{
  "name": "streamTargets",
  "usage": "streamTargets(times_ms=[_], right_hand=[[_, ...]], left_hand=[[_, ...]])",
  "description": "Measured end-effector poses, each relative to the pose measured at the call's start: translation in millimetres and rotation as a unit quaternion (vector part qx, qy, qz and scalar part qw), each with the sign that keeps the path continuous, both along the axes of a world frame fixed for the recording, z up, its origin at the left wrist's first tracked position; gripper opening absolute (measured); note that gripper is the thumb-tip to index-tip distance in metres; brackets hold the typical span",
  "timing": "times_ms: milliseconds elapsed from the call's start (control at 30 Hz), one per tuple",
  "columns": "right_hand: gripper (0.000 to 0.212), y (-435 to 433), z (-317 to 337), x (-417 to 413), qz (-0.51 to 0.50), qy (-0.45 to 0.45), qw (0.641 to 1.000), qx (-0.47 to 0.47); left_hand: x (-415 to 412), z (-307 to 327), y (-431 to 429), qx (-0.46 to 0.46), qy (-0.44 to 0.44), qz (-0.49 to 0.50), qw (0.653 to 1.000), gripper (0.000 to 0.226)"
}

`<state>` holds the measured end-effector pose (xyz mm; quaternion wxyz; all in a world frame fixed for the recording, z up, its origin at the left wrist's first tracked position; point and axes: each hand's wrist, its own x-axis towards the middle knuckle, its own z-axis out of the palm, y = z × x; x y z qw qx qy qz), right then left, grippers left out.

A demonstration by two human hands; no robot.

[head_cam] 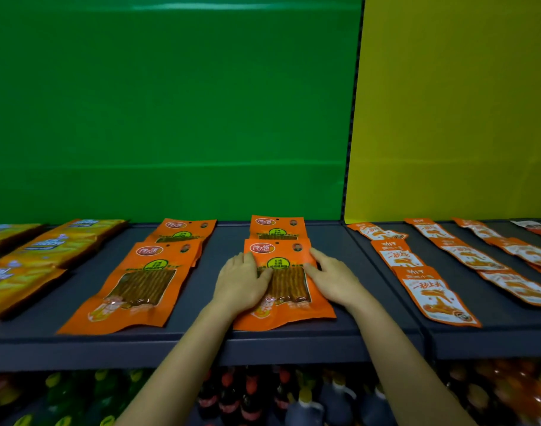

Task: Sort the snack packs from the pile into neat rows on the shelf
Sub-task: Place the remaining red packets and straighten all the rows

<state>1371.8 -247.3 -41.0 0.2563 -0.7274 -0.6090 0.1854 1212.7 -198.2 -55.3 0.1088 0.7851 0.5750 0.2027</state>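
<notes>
Nearest the camera, under the shelf (293, 345), bottles (247, 395) stand blurred on a lower level, and two bare forearms reach up over them. Close to the shelf's front lip lies the front orange pack (293, 315), the snack pack being worked on. It sits roughly square to the lip and overlaps the rear orange pack (276, 227), so the two form one column.

The left hand (241, 281) lies along the pack's left edge with its thumb over the clear window. The right hand (333, 278) rests on the right side, fingers spread toward the top corner. Neither grip is closed: the fingers look straight and flat, pressing rather than pinching, probably to nudge the pack into line and flatten it. Both palms face down, wrists low, forearms converging on the pack.

Just to the left, a second orange column (130, 290) runs parallel, and yellow packs (23, 272) sit farther left. Past a shelf joint on the right, small orange-and-white packs (432, 290) lie in slanted rows. Behind everything rise a green panel (170, 103) and a yellow panel (447, 103). No pile is in view.
</notes>
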Motion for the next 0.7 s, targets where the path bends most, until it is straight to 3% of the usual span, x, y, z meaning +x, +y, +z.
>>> streamTargets(times_ms=[233, 333, 467, 567, 700], right_hand=[[0.050, 0.6, 0.7, -0.8, 0.000, 0.029, 0.999, 0.026], [0.056, -2.3, 6.4, -2.5, -0.026, 0.064, 0.996, 0.064], [0.048, -11.4, 26.6, -23.2, -0.009, 0.089, 0.987, 0.131], [0.047, -10.9, 39.8, -59.4, 0.057, 0.071, 0.988, 0.126], [0.048, 4.3, 38.7, -117.6, 0.092, 0.112, 0.985, 0.092]], left_hand=[[-1.5, -1.2, -2.1, 0.008, -0.007, -0.001, 1.000, 0.056], [-14.0, 8.6, -8.9, 0.095, -0.082, 0.022, 0.992, 0.056], [-57.5, 32.1, -5.4, 0.179, -0.138, 0.059, 0.972, 0.036], [-105.6, 41.8, 8.4, 0.139, -0.140, 0.094, 0.976, 0.033], [-165.0, 39.3, 24.2, 0.055, -0.142, 0.110, 0.982, 0.039]])
